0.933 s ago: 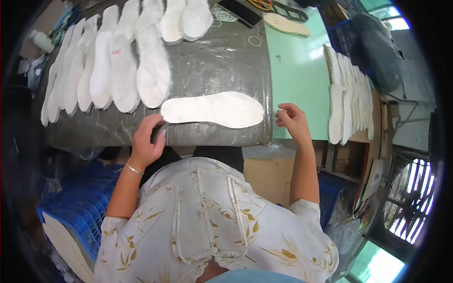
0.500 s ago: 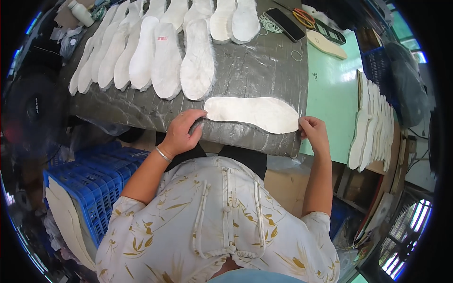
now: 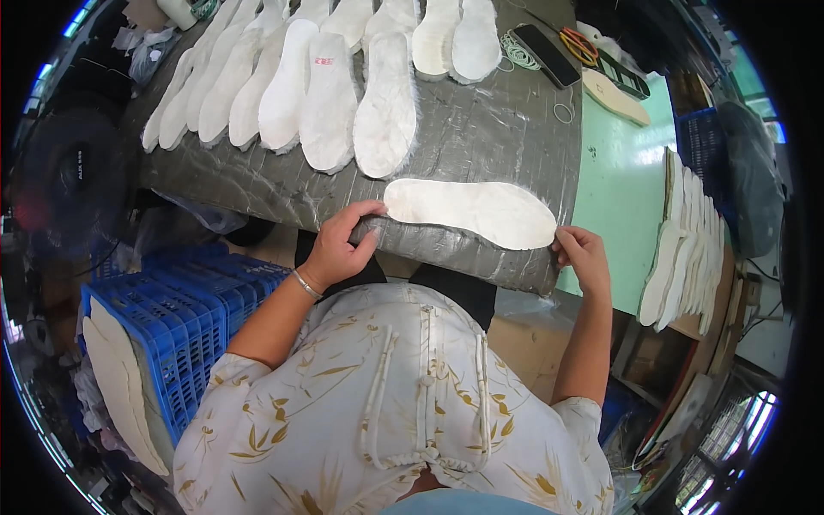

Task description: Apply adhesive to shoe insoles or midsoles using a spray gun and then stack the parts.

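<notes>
A white fleece-edged insole (image 3: 469, 213) lies sideways across the near part of the dark table. My left hand (image 3: 342, 245) touches its left end with the fingertips, while the thumb stands apart below, so that hand is open. At the right end, my right hand (image 3: 584, 257) is closed, thumb and finger pinching the insole's tip. Just beyond, several similar white insoles lie in a row, the nearest being a fluffy-edged one (image 3: 384, 112). Beside it is an insole with a small red mark (image 3: 328, 107).
The table (image 3: 515, 129) is covered in dark plastic. A phone (image 3: 546, 56), a cord coil (image 3: 520, 50) and orange-handled scissors (image 3: 578, 45) sit at its back right. More insoles (image 3: 682, 245) stand in a row on the green board (image 3: 618, 184). Blue crates (image 3: 184, 330) are at my lower left.
The view has shifted slightly, so the table and insoles appear a little further right. Both hands keep their places at the two ends of the insole.
</notes>
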`<state>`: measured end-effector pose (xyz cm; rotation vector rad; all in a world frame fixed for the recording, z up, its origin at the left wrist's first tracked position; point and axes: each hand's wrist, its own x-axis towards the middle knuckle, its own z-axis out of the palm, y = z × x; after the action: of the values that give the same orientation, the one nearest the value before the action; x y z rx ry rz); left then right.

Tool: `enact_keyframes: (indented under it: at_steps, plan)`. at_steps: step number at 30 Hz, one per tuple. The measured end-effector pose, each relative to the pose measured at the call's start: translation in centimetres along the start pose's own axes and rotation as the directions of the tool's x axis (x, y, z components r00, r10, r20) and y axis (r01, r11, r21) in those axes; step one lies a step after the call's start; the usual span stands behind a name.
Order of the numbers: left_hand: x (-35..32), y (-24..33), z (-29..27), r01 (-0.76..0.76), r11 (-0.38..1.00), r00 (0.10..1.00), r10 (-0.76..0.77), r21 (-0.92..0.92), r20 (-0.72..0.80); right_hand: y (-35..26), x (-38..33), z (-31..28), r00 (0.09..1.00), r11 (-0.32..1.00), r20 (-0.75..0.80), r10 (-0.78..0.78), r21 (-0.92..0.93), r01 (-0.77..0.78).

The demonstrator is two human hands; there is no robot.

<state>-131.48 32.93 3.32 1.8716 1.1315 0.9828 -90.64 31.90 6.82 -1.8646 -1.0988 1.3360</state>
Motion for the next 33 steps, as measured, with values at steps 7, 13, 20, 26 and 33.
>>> enact_keyframes:
  at_steps: [7,13,20,26,33]
  plan:
    - [-0.3,-0.5,-0.2,0.073,0.987,0.997,-0.074,-0.143,-0.004,0.7,0.5,0.0,1.000,1.000,0.023,-0.008,0.004,0.008]
    - [-0.1,-1.7,-0.1,0.201,0.831,0.962,-0.266,-0.519,-0.054,1.7,0.7,-1.5,0.996,0.998,0.063,-0.058,0.008,0.058]
    - [-2.1,-2.3,-1.7,0.297,0.801,0.895,-0.423,-0.520,-0.140,0.1,0.1,-2.1,0.958,0.891,0.136,-0.254,-0.353,0.286]
    - [-0.7,-2.4,-1.6,0.257,0.844,0.934,-0.342,-0.471,-0.105,-1.8,-2.3,-2.8,0.976,0.731,-0.149,-0.162,-0.682,0.017]
    - [0.0,-3.5,-4.1,0.006,0.983,0.944,-0.066,-0.185,-0.323,4.0,-2.8,4.4,0.746,0.917,-0.539,-0.391,-0.158,0.366]
